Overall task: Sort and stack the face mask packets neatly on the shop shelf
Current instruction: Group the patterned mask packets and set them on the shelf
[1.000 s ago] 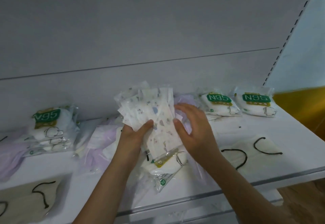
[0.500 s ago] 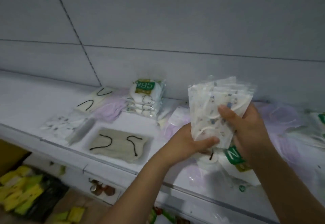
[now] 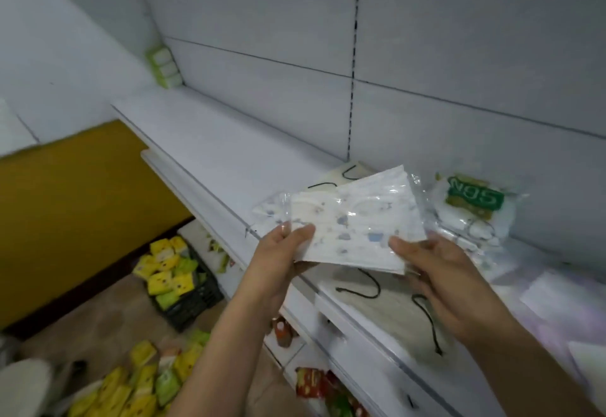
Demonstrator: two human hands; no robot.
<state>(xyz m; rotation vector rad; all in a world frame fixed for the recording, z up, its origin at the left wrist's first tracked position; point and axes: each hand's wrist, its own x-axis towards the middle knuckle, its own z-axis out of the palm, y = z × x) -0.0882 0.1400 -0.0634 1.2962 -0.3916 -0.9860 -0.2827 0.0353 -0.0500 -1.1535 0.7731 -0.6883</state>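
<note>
Both hands hold the printed packets [image 3: 352,223] above the shelf [image 3: 210,141] edge, left of the N95 stack [image 3: 472,210]. Left hand [image 3: 282,252] and right hand [image 3: 439,272] pinch opposite ends, thumbs on top. Packets judged light, floppy, slippery; grip the short edges.

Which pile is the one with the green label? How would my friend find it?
Look along the white shelf to its back wall, just right of the printed packets held in both hands. The N95 stack sits there, the only pile with a green label.

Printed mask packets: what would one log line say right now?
both hands grip printed mask packets | held above shelf | N95 stack beside
</note>
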